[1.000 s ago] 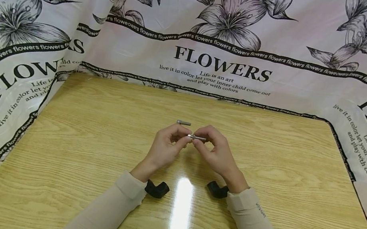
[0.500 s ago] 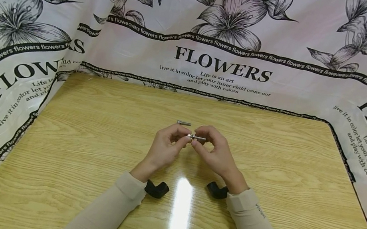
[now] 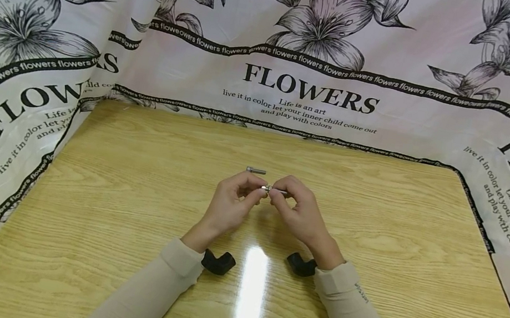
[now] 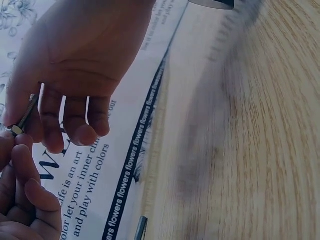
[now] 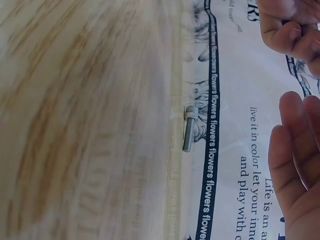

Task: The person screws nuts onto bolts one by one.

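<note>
In the head view a small silver bolt [image 3: 268,188] lies level between the two hands above the table. My left hand [image 3: 230,200] pinches its head end between thumb and fingertips. From the other side my right hand [image 3: 303,211] pinches the shank, whose tip shows past the fingers. The left wrist view shows the threaded shank [image 4: 29,111] and a hexagonal nut [image 4: 18,130] on it close to the left fingertips. A second bolt [image 3: 256,170] lies on the table just beyond the left hand; in the right wrist view a ring-like piece [image 5: 191,114] sits below its head.
The wood-grain table [image 3: 131,172] carries a bright light reflection near the front. Black curved pieces sit at the left cuff [image 3: 218,263] and the right cuff [image 3: 302,265]. A white cloth [image 3: 188,74] printed with flowers and lettering hangs around the back and sides.
My right thumb and fingertips, spread around the bolt half a second ago, have drawn together on its shank. My left hand and the bolt on the table stay in place.
</note>
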The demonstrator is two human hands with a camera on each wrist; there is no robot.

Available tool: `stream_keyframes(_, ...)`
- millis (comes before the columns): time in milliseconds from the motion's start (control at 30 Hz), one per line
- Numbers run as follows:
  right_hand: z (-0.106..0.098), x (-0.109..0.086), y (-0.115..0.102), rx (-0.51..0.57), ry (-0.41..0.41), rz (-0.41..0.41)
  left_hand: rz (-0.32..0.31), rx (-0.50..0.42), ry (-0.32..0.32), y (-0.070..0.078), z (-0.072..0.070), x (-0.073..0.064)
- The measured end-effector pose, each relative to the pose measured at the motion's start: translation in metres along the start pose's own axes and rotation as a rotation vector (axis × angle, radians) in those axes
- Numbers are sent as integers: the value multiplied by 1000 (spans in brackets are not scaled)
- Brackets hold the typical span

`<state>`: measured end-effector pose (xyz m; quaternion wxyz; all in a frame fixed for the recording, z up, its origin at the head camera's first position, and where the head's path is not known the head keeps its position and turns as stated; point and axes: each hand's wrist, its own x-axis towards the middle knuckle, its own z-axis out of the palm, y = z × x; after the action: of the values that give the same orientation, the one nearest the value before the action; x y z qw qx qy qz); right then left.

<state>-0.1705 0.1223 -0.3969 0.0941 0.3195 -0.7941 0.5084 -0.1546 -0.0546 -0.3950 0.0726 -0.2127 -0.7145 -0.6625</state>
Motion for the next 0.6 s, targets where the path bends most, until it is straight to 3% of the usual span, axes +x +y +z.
stream_keyframes(600, -9, 0, -4, 19, 38, 34, 3, 3, 15, 3, -3, 2)
